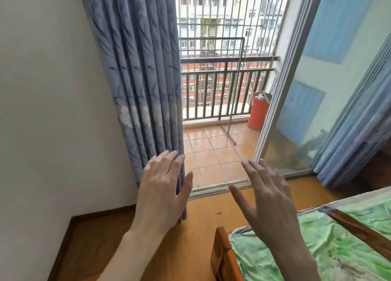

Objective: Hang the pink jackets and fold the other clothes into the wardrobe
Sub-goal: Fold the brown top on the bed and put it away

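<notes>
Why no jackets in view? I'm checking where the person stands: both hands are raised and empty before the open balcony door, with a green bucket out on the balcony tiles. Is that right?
One detail is off: the bucket is red, not green, as the head view shows. The rest holds: the left hand and right hand are raised and empty before the open balcony door.

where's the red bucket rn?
Head view, right of centre: the red bucket stands on the balcony's tiled floor, against the railing, just beyond the sliding door frame.
</notes>
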